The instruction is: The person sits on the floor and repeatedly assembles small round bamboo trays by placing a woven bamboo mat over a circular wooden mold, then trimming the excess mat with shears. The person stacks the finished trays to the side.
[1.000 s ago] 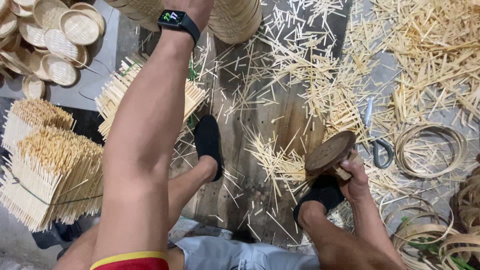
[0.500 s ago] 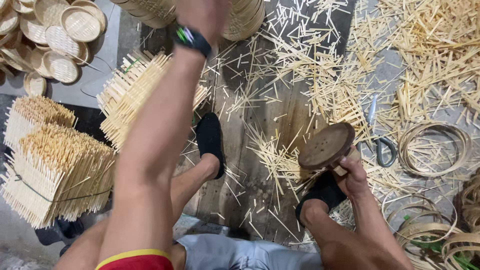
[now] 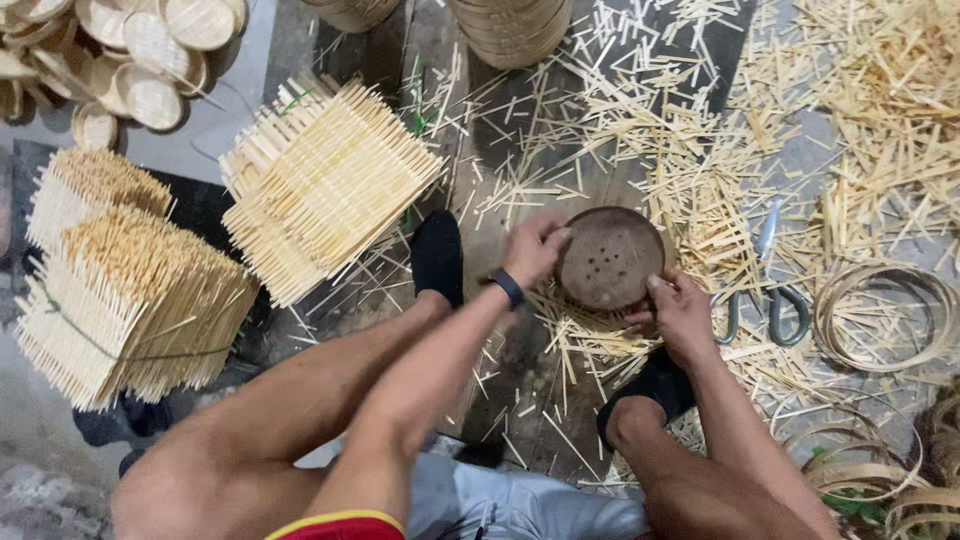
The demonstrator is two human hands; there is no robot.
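Observation:
A dark brown round disc [image 3: 610, 258] with several small holes sits low over the wooden floor, between my feet. My left hand [image 3: 533, 248] grips its left edge; a dark watch is on that wrist. My right hand [image 3: 682, 310] holds its lower right edge. Loose pale bamboo sticks [image 3: 590, 335] lie under and around the disc. My black-socked feet [image 3: 438, 256] rest on either side.
Woven bamboo mats [image 3: 320, 180] are stacked at left, with bundled stick stacks [image 3: 125, 300] further left. Round woven lids [image 3: 150, 55] fill the top left. Scissors [image 3: 768, 290] lie right of the disc. Bamboo hoops [image 3: 880, 315] and stacked round baskets [image 3: 510, 30] surround.
My left arm came down from reaching up toward the basket stack, and its hand now grips the disc. The disc turned flat to face the camera.

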